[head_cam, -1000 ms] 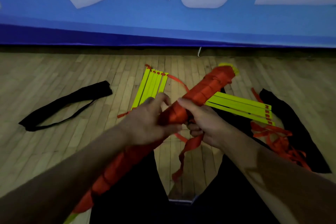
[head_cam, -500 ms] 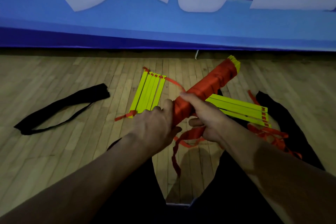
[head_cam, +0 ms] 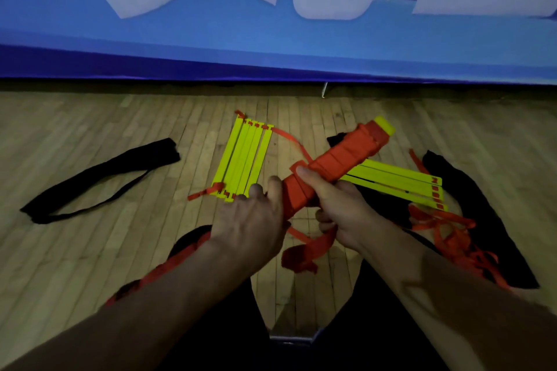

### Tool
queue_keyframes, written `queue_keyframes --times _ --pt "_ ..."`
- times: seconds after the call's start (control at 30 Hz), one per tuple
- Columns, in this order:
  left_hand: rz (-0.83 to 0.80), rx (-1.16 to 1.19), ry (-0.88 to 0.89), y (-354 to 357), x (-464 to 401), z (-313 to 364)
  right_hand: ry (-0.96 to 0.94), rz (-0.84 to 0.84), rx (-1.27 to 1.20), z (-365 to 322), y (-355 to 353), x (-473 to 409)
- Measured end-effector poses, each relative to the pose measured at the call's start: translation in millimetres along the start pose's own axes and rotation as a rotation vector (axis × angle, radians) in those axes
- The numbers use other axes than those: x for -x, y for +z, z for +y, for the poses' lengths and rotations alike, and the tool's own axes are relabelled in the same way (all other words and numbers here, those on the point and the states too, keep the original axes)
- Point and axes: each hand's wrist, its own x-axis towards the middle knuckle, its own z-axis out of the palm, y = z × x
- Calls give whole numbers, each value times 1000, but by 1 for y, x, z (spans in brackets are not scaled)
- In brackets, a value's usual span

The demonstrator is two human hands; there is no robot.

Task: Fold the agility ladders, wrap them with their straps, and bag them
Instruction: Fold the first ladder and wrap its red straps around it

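My left hand [head_cam: 253, 220] and right hand [head_cam: 340, 208] both grip one folded agility ladder held above my lap, a long bundle [head_cam: 337, 159] wound in its red strap, slanting up and away to the right, with yellow rung ends [head_cam: 385, 126] showing at the far tip. Over the past second I have slid my grip toward that far end, so less wrapped length shows beyond my hands. My left fingers curl around the bundle. My right thumb presses the newest turn flat while its fingers close underneath on the loose strap tail [head_cam: 304, 253], which now hangs shorter. I judge the wrapping nearly finished, with the tail still to secure. Beyond my left hand a second ladder [head_cam: 244, 159] lies unwrapped on the wooden floor [head_cam: 90, 265]; a third [head_cam: 404, 184] lies beyond my right, near tangled straps [head_cam: 452, 235]. Black bags lie far left [head_cam: 99, 181] and far right [head_cam: 482, 220]. Nothing is bagged yet.
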Motion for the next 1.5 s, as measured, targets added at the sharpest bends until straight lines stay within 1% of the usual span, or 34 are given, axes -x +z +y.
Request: queue_keyframes --times 0.1,0.13,0.17,0.2,0.27,0.3,0.33,0.37,0.4,0.43,0.47,0.5,0.6,0.63,0.67,0.7,0.77,0.83,0.87,0.9,0.97,1.0,1.03,1.1,1.17,1.2,1.23,1.27,1.3,1.37,1.4,1.43,1.47,1.5 --pt "40 -1 79 8 7 2 19 64 -7 6 1 1" --pt "15 36 108 4 5 -3 8 59 -47 7 1 3" --pt "-48 146 116 -2 2 -9 -18 42 -101 7 0 4" --pt "-170 333 92 -9 -4 -17 -55 18 -156 6 -1 6" --pt "-459 866 -50 -25 -13 -32 -122 -47 -212 3 -3 6" --pt "-580 1103 -115 -28 -14 -39 -154 -81 -197 1 -3 6" --pt "-671 1273 -152 -30 -13 -42 -177 -109 -172 -1 -1 5" --pt "-724 1353 -143 -32 -12 -44 -191 -129 -144 -3 0 3" --pt "-732 1356 -113 -33 -11 -44 -183 -131 -118 -4 0 2" --pt "-697 1317 -98 -31 -12 -43 -169 -121 -90 -5 0 1" --pt "-617 1236 -78 -29 -15 -41 -153 -105 -50 -8 0 1" --pt "-513 1078 -54 -26 -17 -38 -132 -80 13 -10 0 0" --pt "-168 250 -5 -8 -18 -27 -97 12 208 -10 3 -3" --pt "-92 97 9 0 -13 -22 -86 9 226 -8 6 -4" --pt "-61 29 27 6 -9 -19 -73 -3 233 -7 8 -5" --pt "-57 14 45 13 -3 -17 -51 -9 238 -4 9 -5" --pt "-58 52 81 18 3 -20 -10 -20 238 1 9 -5" --pt "-106 218 87 14 -4 -32 24 -46 209 2 7 -5" --pt "-172 387 42 10 -9 -41 35 -66 181 1 6 -4" --pt "-262 613 -27 5 -16 -49 43 -82 142 -2 6 -2" --pt "-403 1086 -219 -4 -23 -61 47 -107 84 -9 6 1" --pt "-472 1245 -269 -5 -24 -65 43 -115 86 -12 6 2" --pt "-552 1338 -272 -5 -23 -66 37 -121 103 -14 6 2" --pt "-712 1392 -255 -4 -21 -64 29 -117 140 -15 7 1" --pt "-772 1342 -239 -5 -22 -61 42 -104 161 -14 9 -1" --pt "-750 1289 -218 -8 -24 -58 63 -95 165 -13 9 -3" --pt "-694 1178 -177 -10 -25 -54 95 -86 169 -13 9 -4" --pt "-619 979 -129 -13 -27 -47 136 -78 168 -13 10 -5" --pt "-525 717 -90 -16 -27 -37 181 -69 162 -14 10 -6" --pt "-226 173 -26 -14 -20 -15 235 -60 173 -17 8 -8" --pt "-114 20 11 -10 -15 -7 238 -68 186 -18 7 -9" --pt "-52 -46 46 -6 -11 -2 233 -73 186 -19 6 -10" --pt "-36 -49 82 -3 -9 -2 226 -72 165 -17 4 -10" --pt "-62 -14 111 -5 -9 -6 212 -80 131 -16 2 -10"
